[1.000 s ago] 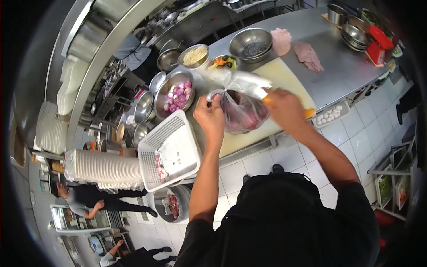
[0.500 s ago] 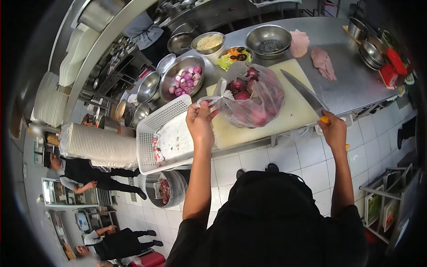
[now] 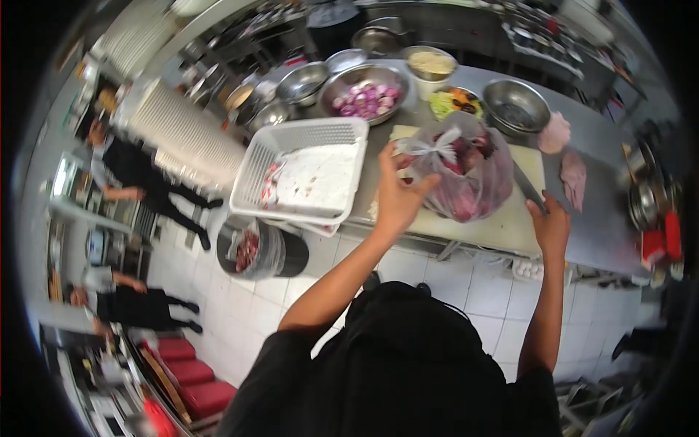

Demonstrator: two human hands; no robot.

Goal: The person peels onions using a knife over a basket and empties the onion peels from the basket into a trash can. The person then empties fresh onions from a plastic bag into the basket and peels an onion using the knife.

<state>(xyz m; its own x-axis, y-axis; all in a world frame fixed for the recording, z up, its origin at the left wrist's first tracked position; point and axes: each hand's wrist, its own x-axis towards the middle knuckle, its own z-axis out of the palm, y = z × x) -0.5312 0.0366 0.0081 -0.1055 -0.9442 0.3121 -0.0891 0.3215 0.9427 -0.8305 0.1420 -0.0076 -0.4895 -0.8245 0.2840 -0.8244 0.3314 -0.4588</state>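
A clear plastic bag of red onions [image 3: 470, 182], knotted at its top, rests on the pale cutting board [image 3: 488, 231]. Beside the knot, my left hand [image 3: 400, 193] has its thumb and fingers spread at the bag's left side; any light contact with the plastic is hard to make out. On the right of the board, my right hand [image 3: 550, 226] is closed at the handle end of a large knife [image 3: 526, 183]. The blade points away from me along the bag's right side, and the handle is covered by my hand.
Left of the board sits a white perforated basket [image 3: 357, 178] with scraps. Behind are a bowl of peeled onions [image 3: 400, 109], a vegetable bowl [image 3: 455, 102] and a steel bowl [image 3: 517, 105]. A lined bin [image 3: 291, 255] stands below; two people [image 3: 145, 171] are at left.
The view has swung left, so the table appears further right. My left hand has let go of the bag's knotted end and spread its fingers. My right hand stays with the knife.
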